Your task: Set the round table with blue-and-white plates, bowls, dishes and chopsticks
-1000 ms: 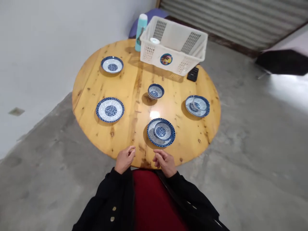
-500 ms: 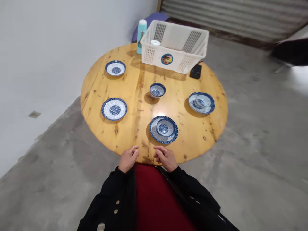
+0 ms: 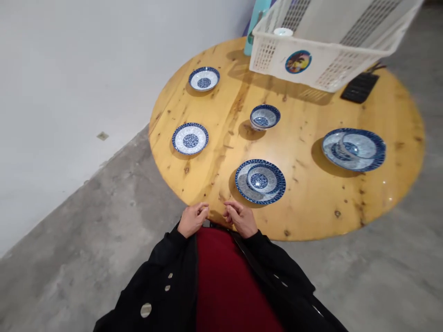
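Observation:
My left hand (image 3: 193,219) and my right hand (image 3: 240,217) rest close together at the near edge of a round wooden table (image 3: 311,203), fingers curled in, nothing visible in either. Just beyond my right hand a blue-and-white plate (image 3: 273,196) carries a small bowl (image 3: 261,178). A lone bowl (image 3: 265,116) stands at the table's middle. Two empty plates lie on the left, one nearer (image 3: 190,138) and one farther (image 3: 204,78). At the right, another plate (image 3: 335,154) carries a bowl (image 3: 356,145).
A white plastic basket (image 3: 328,50) with a round sticker stands at the table's far side, a small white cup (image 3: 283,32) inside it. A teal bottle (image 3: 252,27) stands behind it and a black flat device (image 3: 360,86) lies beside it. White wall left, concrete floor around.
The view has moved closer and swung left, so the table shifts right and looks larger. My hands have drawn closer together at the table's edge. The dishes have not moved.

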`<state>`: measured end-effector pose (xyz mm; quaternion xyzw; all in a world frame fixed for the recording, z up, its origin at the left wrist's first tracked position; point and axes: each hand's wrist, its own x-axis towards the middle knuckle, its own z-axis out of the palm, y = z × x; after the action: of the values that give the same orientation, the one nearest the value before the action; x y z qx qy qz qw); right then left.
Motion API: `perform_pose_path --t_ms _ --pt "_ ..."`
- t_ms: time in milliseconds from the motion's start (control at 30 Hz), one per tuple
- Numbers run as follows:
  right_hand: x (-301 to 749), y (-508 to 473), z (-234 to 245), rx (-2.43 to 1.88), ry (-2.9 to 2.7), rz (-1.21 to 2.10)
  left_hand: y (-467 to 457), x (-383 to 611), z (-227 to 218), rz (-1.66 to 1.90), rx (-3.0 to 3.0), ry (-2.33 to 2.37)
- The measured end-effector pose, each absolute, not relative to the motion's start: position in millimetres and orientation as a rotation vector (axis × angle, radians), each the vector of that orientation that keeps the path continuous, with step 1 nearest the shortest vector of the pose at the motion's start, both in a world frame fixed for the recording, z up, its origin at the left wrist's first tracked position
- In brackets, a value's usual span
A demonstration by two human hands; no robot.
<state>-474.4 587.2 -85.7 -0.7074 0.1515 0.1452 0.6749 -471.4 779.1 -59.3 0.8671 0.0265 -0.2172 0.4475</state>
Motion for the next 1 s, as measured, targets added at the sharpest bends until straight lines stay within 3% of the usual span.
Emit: perform_pose_path --t_ms 333,767,1000 --pt "-466 619 -88 -1.617 0.423 0.280 829 -460 -70 -0.487 2.103 0.020" --pt "-414 840 -84 -1.584 0.391 0.310 1052 -407 -56 -0.380 2.040 0.226" --pt "-405 892 -82 -1.588 0.485 0.236 1091 -369 -57 -0.511 2.006 0.066"
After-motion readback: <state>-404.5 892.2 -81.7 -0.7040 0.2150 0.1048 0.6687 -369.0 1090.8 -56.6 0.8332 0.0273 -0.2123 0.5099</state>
